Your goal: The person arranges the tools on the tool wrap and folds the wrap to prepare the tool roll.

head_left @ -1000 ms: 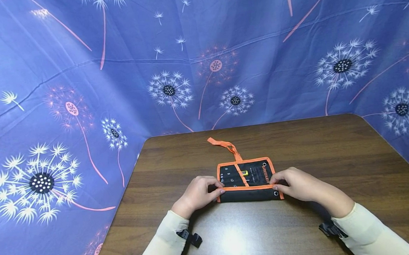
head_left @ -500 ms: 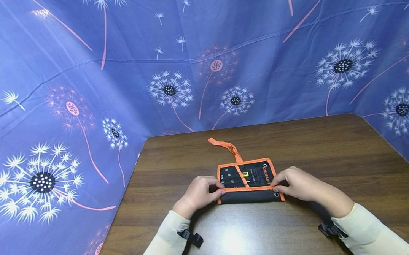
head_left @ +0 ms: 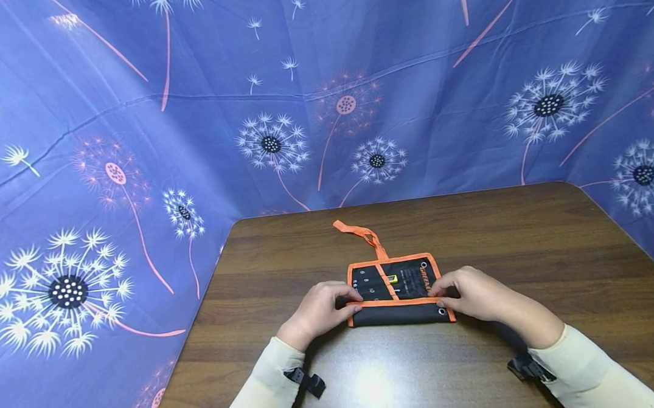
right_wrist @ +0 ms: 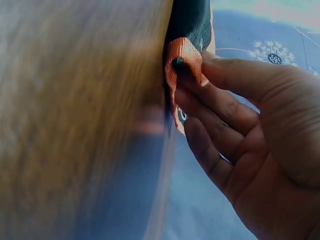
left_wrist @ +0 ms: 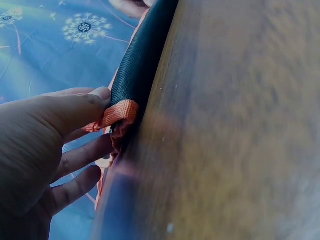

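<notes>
A black tool pouch (head_left: pixel 400 314) with orange edging lies partly folded on the table, its near part doubled over toward the back. Sizes and lettering show on the flat far part, and an orange strap (head_left: pixel 361 230) trails from its back edge. At the fold's left end my left hand (head_left: pixel 322 307) pinches the orange edge between thumb and fingers. My right hand (head_left: pixel 471 295) pinches the same edge at the right end. Both wrist views show the folded end as a loop of orange trim (left_wrist: pixel 120 112). Whatever lies inside the fold is hidden.
The brown wooden table (head_left: pixel 526 238) extends around the pouch on all sides. A blue cloth with dandelion prints (head_left: pixel 204 142) hangs behind and to the left and right. Black straps (head_left: pixel 304 378) circle both wrists.
The pouch has shifted very slightly toward the person. Both hands keep their pinch on the folded edge, with their fingertips creeping a little inward along it.
</notes>
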Motion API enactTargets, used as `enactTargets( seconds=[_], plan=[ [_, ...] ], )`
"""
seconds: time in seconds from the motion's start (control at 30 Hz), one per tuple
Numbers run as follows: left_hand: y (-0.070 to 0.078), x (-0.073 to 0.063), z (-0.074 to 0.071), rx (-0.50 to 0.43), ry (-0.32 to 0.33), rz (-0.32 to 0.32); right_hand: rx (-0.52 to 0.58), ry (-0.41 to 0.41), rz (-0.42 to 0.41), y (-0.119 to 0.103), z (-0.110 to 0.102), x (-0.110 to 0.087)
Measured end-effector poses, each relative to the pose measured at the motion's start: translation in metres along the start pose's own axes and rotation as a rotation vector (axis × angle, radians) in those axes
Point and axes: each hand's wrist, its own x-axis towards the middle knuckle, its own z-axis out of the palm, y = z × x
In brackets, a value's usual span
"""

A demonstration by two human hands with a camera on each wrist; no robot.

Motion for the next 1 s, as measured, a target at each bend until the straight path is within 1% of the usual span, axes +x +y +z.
enactTargets(
  seconds=[0.13, 0.27, 0.37, 0.5, 0.6, 0.8, 1.0],
  plan=[
    [0.0, 0.0, -0.001, -0.015, -0.005, 0.05, 0.003, 0.023, 0.002, -0.002, 0.001, 0.0],
    [-0.001, -0.001, -0.001, -0.016, -0.021, 0.07, -0.02, 0.046, -0.058, -0.002, 0.002, -0.002],
    [0.0, -0.001, -0.001, -0.011, -0.033, 0.079, -0.01, 0.019, -0.067, -0.003, 0.0, -0.003],
    [0.0, -0.002, -0.002, 0.002, -0.046, 0.084, -0.025, -0.03, -0.05, -0.006, -0.003, -0.004],
    [0.001, -0.002, -0.002, 0.0, -0.054, 0.089, -0.047, -0.05, -0.037, -0.009, -0.003, -0.003],
    [0.003, -0.002, -0.002, -0.002, -0.06, 0.105, -0.088, -0.063, -0.031, -0.011, -0.002, -0.004],
    [0.002, -0.002, 0.0, 0.003, -0.086, 0.106, -0.123, -0.069, -0.076, -0.01, -0.001, -0.004]
  ],
)
